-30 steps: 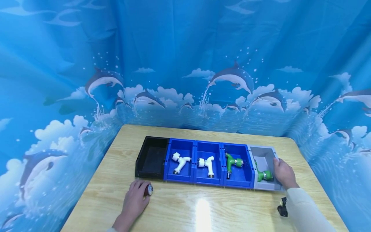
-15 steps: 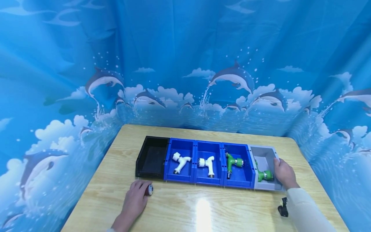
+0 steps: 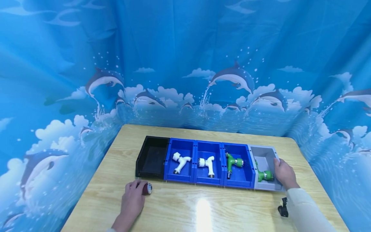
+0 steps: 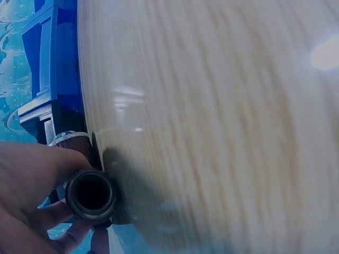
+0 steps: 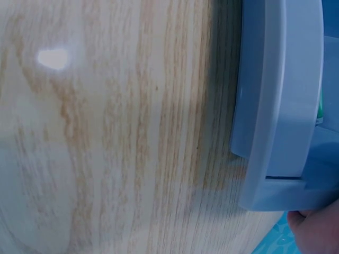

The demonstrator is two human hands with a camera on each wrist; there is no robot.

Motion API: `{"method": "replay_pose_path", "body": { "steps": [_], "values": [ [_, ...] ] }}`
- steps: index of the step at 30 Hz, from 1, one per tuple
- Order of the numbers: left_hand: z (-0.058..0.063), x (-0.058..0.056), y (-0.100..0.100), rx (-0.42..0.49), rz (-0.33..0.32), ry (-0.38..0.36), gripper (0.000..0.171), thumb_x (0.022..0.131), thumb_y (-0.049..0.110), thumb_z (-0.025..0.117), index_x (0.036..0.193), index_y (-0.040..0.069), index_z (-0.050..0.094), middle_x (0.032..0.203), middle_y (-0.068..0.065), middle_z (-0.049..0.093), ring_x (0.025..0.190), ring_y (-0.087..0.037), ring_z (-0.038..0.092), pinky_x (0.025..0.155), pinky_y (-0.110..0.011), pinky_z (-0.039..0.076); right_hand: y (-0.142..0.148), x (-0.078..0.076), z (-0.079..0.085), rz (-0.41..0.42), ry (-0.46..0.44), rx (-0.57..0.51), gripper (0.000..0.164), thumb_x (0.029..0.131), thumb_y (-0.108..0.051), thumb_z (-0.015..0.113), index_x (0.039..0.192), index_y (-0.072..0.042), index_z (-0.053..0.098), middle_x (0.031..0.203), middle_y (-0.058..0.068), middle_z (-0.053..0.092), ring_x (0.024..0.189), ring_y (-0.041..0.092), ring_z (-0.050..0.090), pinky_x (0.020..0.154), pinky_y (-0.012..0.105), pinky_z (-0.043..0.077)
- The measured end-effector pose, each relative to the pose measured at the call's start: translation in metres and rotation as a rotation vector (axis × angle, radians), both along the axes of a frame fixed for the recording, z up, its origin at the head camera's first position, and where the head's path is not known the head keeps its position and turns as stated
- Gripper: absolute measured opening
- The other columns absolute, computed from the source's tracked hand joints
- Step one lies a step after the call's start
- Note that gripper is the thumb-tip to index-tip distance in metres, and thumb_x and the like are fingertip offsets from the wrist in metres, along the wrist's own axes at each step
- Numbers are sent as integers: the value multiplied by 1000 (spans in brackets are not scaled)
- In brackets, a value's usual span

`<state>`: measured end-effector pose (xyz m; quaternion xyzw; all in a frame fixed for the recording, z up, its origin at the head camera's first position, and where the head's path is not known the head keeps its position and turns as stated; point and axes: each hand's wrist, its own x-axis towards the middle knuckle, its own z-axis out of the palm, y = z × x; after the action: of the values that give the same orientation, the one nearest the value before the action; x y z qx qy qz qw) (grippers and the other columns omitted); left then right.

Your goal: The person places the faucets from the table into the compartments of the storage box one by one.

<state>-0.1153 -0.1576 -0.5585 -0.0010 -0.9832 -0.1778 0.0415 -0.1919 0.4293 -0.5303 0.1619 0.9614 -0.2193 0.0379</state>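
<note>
My left hand (image 3: 131,199) grips a dark brown tap (image 3: 147,188) over the table's left part, just in front of the black bin (image 3: 152,158). The tap's silver-ended knob sticks out past the fingers. In the left wrist view, the round open pipe end of the tap (image 4: 91,216) faces the camera, with fingers and thumb around it. At the far right, my right hand (image 3: 285,174) holds the side wall of the grey bin (image 3: 261,151); its fingers inside are partly hidden. A green tap (image 3: 266,176) lies in that bin.
Three blue bins (image 3: 208,146) stand joined in a row between the black and grey ones. Two hold white taps (image 3: 209,163); the third has a green tap (image 3: 232,162). A small black object (image 3: 282,207) lies beside the right sleeve. A dolphin-print curtain (image 3: 185,64) surrounds the table.
My left hand has shifted slightly left with the brown tap, whose knob end now faces a little more forward to the right. My right hand stays on the grey bin.
</note>
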Motion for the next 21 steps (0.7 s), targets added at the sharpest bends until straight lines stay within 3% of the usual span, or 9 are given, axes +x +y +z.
{"method": "replay_pose_path", "body": {
  "steps": [5,12,21],
  "values": [
    [2,0,0,-4,19,-51,51,74,-2,72,124,8,64,128,-20,54,110,-44,48,74,-59,51,0,-1,1,1,2,-1,74,103,-41,8,134,21,34,132,43,39,119,59,40,100,63,36],
    [7,-3,0,-11,38,-156,54,77,-2,71,129,10,61,133,-21,50,115,-45,47,77,-60,52,1,0,0,-2,-1,1,74,103,-41,7,134,21,35,133,43,39,119,59,40,100,62,36],
    [6,0,-2,15,18,-121,52,75,-5,69,125,8,63,132,-21,50,114,-47,47,75,-62,51,1,0,-1,-10,-29,-13,80,102,-45,4,137,22,30,136,43,34,123,59,36,103,62,33]
  ]
}}
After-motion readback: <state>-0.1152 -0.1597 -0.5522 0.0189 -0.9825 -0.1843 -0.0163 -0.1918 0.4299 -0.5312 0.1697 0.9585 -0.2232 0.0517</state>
